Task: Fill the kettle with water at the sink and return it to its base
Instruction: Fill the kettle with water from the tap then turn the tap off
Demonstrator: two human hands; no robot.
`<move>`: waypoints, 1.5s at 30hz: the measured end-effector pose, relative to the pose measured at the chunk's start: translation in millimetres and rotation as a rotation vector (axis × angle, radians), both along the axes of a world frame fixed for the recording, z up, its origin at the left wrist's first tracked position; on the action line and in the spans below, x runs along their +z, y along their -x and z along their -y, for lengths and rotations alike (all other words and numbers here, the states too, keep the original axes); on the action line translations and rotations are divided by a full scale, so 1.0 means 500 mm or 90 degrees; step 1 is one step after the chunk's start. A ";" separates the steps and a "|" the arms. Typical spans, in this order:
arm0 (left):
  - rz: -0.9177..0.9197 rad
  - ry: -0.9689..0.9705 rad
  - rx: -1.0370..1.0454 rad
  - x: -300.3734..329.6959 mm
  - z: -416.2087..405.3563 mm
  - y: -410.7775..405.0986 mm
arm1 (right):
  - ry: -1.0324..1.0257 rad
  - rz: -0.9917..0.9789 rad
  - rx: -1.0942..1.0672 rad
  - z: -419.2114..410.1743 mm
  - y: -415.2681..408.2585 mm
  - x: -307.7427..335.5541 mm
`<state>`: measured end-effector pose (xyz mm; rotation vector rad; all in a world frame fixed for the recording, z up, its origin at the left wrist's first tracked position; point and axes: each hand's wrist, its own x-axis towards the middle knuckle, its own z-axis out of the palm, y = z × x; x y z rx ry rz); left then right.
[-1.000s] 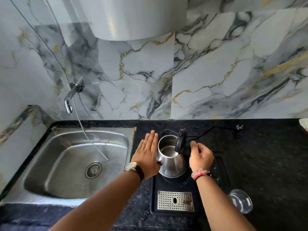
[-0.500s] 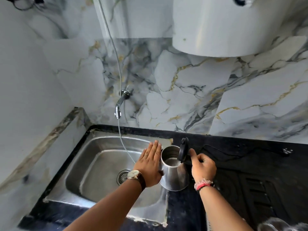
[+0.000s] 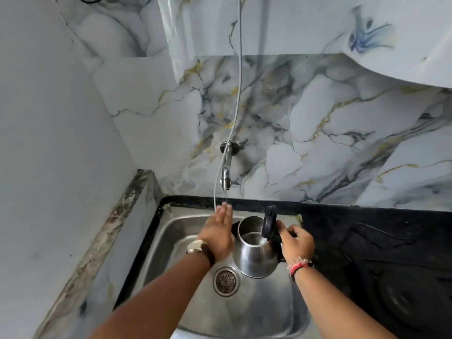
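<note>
A steel kettle [image 3: 254, 258] with its black lid flipped up hangs over the steel sink [image 3: 266, 311], above and right of the drain [image 3: 225, 281]. My right hand [image 3: 294, 243] grips the kettle's black handle. My left hand [image 3: 219, 234] rests flat, fingers straight, against the kettle's left side, its fingertips just below the wall tap [image 3: 226, 167]. No water stream shows from the tap. The kettle's base is out of view.
A thin white hose [image 3: 238, 99] hangs down the marble wall past the tap into the sink. A black countertop [image 3: 379, 241] lies to the right. A marble ledge [image 3: 105, 238] and white wall border the sink on the left. A white appliance [image 3: 403, 33] hangs overhead.
The kettle was lifted off its base and carried left, from the counter to over the sink basin. Both hands moved with it; the view swung left and the base left the frame.
</note>
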<state>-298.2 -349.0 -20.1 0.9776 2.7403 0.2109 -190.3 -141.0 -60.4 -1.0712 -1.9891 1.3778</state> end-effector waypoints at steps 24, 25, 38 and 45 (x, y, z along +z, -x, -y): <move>0.293 -0.234 0.007 0.055 -0.033 0.350 | 0.048 -0.029 0.050 0.039 0.293 -0.125; 0.300 -0.310 0.048 0.033 -0.019 0.337 | 0.044 -0.030 0.052 0.039 0.291 -0.123; 0.266 -0.483 0.228 -0.148 -0.005 0.210 | 0.063 -0.048 0.025 0.045 0.271 -0.120; 0.208 -0.361 0.078 -0.150 0.021 0.209 | 0.071 -0.049 0.022 0.034 0.268 -0.129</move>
